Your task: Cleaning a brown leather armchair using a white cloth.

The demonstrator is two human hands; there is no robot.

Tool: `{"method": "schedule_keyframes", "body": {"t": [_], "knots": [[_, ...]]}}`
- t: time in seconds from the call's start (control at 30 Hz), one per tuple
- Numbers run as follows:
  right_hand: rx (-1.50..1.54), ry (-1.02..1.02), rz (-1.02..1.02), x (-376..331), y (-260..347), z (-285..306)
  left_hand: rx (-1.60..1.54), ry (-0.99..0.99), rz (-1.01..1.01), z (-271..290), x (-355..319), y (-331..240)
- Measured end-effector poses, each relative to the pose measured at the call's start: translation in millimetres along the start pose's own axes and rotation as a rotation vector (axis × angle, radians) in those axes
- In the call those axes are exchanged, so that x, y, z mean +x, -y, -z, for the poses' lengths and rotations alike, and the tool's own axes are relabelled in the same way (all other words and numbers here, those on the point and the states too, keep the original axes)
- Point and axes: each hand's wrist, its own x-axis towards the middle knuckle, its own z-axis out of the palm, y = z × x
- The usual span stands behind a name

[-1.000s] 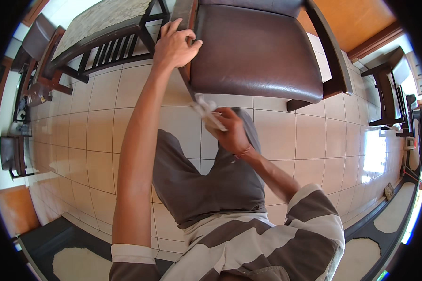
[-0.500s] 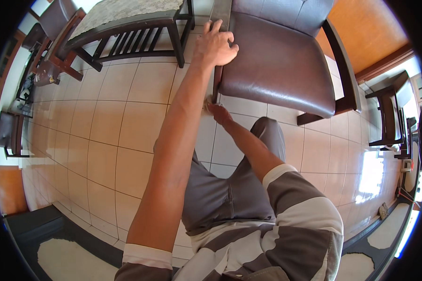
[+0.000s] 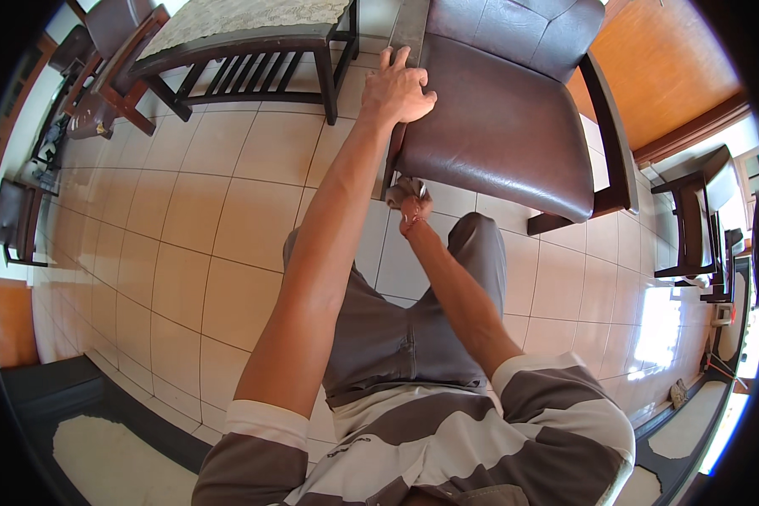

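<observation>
A dark wooden armchair [image 3: 497, 126] with a brown padded seat and back stands in front of me. My left hand [image 3: 399, 91] grips the front part of its left armrest [image 3: 408, 32], with the fingers bent over the wood. Below the seat's front left corner, my right hand [image 3: 415, 207] is closed around a small, crumpled, brownish cloth-like thing [image 3: 406, 189]. That hand is beside the chair's front left leg [image 3: 390, 173]; whether the crumpled thing touches the wood I cannot tell.
A low dark table [image 3: 236, 38] with a slatted shelf and patterned cover stands at the far left. Other chairs are at the left and right edges, one dark chair [image 3: 696, 219] on the right. Pale tiles [image 3: 185, 211] cover the floor. Dark furniture with pale panels [image 3: 118, 464] lies behind me.
My right hand has moved slightly right and turned at the wrist, its crumpled thing now near the top of the leg. My left hand stays on the armrest. The view has shifted slightly.
</observation>
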Motion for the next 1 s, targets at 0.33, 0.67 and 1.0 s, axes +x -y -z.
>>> {"method": "schedule_keyframes", "body": {"t": [0.33, 0.67, 1.0], "knots": [[1.459, 0.136, -0.25, -8, 49, 51, -0.004, 0.008, 0.0, 0, -1, -1], [-0.305, 0.105, 0.674, -20, 27, 105, 0.021, -0.026, -0.015, -3, 1, 0], [1.38, -0.402, -0.26, -25, 10, 181, 0.045, -0.083, -0.117, -12, 13, 12]]}}
